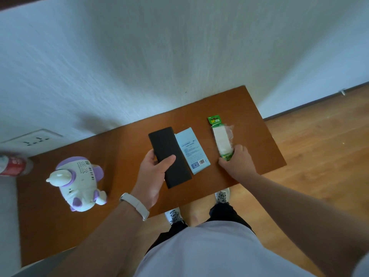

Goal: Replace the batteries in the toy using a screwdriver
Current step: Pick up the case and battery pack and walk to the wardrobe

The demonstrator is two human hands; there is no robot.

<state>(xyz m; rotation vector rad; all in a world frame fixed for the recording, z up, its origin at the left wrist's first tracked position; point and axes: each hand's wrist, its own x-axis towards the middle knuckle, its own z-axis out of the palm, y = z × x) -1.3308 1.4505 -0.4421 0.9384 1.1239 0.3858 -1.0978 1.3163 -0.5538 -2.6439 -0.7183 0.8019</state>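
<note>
A white and purple toy (pixel 78 181) lies on the brown table (pixel 123 140) at the left. My left hand (pixel 153 172) grips the near half of a long black case (pixel 169 156), thumb over its top. Beside the case lies a pale blue box sleeve (pixel 192 149) with a barcode. To the right, a green and clear battery pack (pixel 221 138) rests flat on the table. My right hand (pixel 237 162) holds the pack's near end with curled fingers. No screwdriver is in sight.
A white wall stands directly behind the table, with a power socket (pixel 36 139) at the left. A red and white bottle (pixel 14 164) sits at the far left edge. Wooden floor (pixel 319 156) lies to the right; my shoes show below the table's near edge.
</note>
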